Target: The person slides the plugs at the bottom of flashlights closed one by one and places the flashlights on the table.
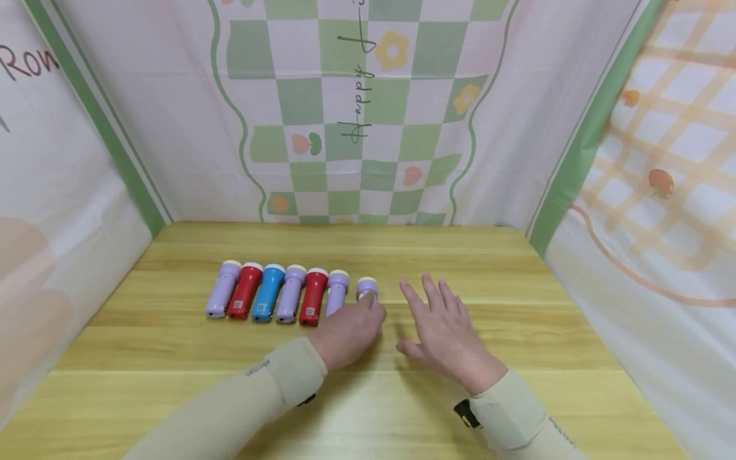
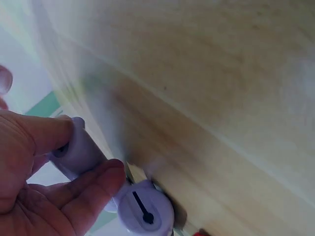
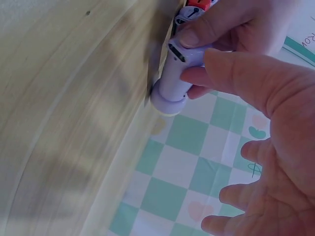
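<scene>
My left hand (image 1: pixel 347 332) grips a lilac flashlight (image 1: pixel 367 285) at the right end of a row of flashlights. Thumb and fingers pinch the body of this flashlight (image 2: pixel 83 155) in the left wrist view, and its pale-rimmed head points away from me. Just left of it lies another lilac flashlight (image 1: pixel 337 291), partly covered by the hand. To the right, my right hand (image 1: pixel 451 338) hovers over the table with fingers spread, holding nothing. In the right wrist view the gripped flashlight (image 3: pixel 176 81) shows a dark slot in its tail end.
The row continues leftward with a red flashlight (image 1: pixel 314 297), a lilac one (image 1: pixel 291 294), a blue one (image 1: pixel 268 292), a red one (image 1: pixel 245 291) and a lilac one (image 1: pixel 223 291). They lie side by side on the wooden table (image 1: pixel 460 255). Printed cloth (image 1: pixel 362 102) hangs behind.
</scene>
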{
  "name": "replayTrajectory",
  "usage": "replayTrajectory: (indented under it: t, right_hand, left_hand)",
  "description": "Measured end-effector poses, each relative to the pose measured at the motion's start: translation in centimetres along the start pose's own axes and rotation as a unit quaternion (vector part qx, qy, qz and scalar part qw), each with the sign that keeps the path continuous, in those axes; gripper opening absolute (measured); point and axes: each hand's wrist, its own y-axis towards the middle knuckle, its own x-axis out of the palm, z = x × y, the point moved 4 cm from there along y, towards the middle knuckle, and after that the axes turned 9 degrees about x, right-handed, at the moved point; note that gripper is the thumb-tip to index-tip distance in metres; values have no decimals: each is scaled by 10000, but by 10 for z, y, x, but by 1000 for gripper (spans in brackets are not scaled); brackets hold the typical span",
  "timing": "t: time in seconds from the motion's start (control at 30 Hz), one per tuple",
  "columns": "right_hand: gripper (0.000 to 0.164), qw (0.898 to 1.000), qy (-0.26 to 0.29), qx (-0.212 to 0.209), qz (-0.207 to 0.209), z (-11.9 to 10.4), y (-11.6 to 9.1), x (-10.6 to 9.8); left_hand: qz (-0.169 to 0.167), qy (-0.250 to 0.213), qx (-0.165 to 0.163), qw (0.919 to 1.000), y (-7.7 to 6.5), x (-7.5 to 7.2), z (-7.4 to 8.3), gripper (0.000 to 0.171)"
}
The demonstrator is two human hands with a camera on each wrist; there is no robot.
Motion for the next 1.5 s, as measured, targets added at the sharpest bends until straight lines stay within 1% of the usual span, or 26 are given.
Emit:
replayTrajectory:
  t: [0.1, 0.2, 0.33, 0.4, 0.57, 0.63, 0.7, 0.87, 0.97, 1.1, 1.33, 1.5]
  right_hand:
    - [102, 10000, 24, 3, -32, -1, 0, 0]
    - [101, 10000, 52, -2, -43, -1, 0, 0]
    - [101, 10000, 69, -4, -22, -2, 1, 0]
    - [102, 10000, 73, -1, -24, -3, 1, 0]
    - [102, 10000, 74, 11, -42, -3, 1, 0]
    - [102, 10000, 71, 3, -23, -3, 1, 0]
    - [102, 10000, 61, -11, 2, -3, 1, 0]
    - [103, 10000, 56, -53, 44, -4, 0, 1]
    - [103, 9999, 67, -66, 51, -4, 0, 1]
    - [102, 9999, 79, -70, 47, -5, 0, 1]
    - [102, 9999, 70, -82, 63, -5, 0, 1]
    - [102, 9999, 91, -72, 53, -5, 0, 2]
  left_hand:
    - [145, 643, 170, 9977, 0, 3, 4, 13]
    - [209, 1167, 154, 9928, 0, 5, 6, 10]
    - [50, 1540, -2, 9881, 1, 6, 6, 7]
    - [31, 1697, -59, 9855, 2, 4, 5, 5]
    - [245, 2017, -223, 9789, 2, 1, 1, 3]
    - [258, 2088, -306, 9771, 2, 0, -1, 6]
    - [189, 2149, -358, 9758, 1, 0, -2, 8]
    - [-40, 2109, -446, 9765, -1, 1, -6, 9]
    - [-111, 2082, -532, 9766, -1, 1, -8, 9]
    - [-120, 2096, -592, 9759, -2, 1, -9, 9]
    - [-226, 2061, -582, 9765, -2, 1, -9, 10]
    - [-136, 2090, -572, 9762, -2, 2, -9, 10]
